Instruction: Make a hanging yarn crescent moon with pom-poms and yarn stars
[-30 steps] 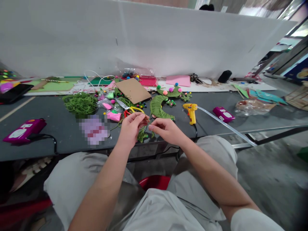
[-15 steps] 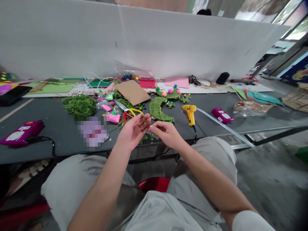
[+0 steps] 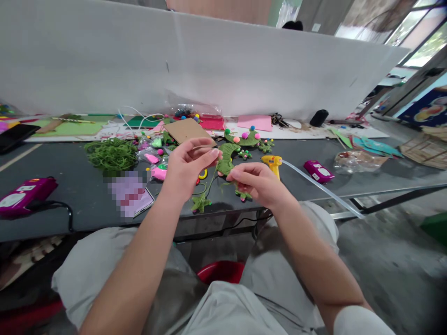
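My left hand (image 3: 191,168) is raised over the table, thumb and fingers pinched together on what looks like a thin green yarn strand (image 3: 211,185). It runs down toward a small green star-shaped piece (image 3: 200,204) near the table's front edge. To the right, my right hand (image 3: 257,185) also has its fingertips pinched; what lies between them is hidden. Below it, another small green piece (image 3: 243,197) partly shows. Behind the hands lies a green yarn-wrapped crescent (image 3: 226,153), partly covered. Beyond it sits a green piece with coloured pompoms (image 3: 244,136).
A yellow glue gun (image 3: 273,164) lies right of my hands, a clear tube (image 3: 314,186) beside it. Green yarn (image 3: 111,154) is heaped at left, near a phone (image 3: 144,204). Brown cardboard (image 3: 183,130) lies behind. Purple devices (image 3: 318,171) sit at both sides.
My hands have moved apart from where they nearly met, the left one rising. A strand and the small green pieces now show more plainly below them. The view has shifted slightly.
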Tool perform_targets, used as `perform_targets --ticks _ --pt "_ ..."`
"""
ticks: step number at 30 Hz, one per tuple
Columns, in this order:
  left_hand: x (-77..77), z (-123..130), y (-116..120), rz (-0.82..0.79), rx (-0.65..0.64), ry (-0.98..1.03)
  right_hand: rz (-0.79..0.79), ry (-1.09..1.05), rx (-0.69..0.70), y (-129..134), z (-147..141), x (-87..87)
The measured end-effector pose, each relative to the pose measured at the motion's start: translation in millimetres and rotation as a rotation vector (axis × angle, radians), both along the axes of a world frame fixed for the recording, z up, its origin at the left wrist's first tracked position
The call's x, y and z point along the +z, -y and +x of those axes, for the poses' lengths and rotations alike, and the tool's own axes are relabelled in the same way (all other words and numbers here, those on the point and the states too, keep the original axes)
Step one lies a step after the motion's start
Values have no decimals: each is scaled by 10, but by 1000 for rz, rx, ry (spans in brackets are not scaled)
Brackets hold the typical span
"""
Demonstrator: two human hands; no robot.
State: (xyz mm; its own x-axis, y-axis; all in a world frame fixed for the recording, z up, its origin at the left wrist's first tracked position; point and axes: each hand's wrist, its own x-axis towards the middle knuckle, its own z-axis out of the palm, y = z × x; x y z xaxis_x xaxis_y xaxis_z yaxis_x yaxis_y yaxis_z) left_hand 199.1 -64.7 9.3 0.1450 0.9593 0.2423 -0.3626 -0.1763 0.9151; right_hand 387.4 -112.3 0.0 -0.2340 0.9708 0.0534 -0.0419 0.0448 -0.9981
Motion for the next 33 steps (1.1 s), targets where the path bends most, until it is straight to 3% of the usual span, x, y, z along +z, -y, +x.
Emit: perform_targets --ticks 3,5,10,14,25,28,33 --pt "134 31 -120 79 -24 -84 -21 29 3 -37 48 109" --pt "93 77 -298 117 -45 -189 -17 132 11 -138 71 89" --pt "-296 254 -885 110 -117 -451 -21 448 -51 -518 145 -184" --pt "-500 373 -1160 131 -168 -530 65 759 -66 -718 143 -357" --pt "-651 376 -1389 125 -199 -545 80 884 -52 -917 12 -340" --pt "-627 338 -1373 72 -179 -480 56 870 -19 -930 30 -315" --pt "-552 316 -1372 106 -167 -465 149 875 7 -952 57 -305"
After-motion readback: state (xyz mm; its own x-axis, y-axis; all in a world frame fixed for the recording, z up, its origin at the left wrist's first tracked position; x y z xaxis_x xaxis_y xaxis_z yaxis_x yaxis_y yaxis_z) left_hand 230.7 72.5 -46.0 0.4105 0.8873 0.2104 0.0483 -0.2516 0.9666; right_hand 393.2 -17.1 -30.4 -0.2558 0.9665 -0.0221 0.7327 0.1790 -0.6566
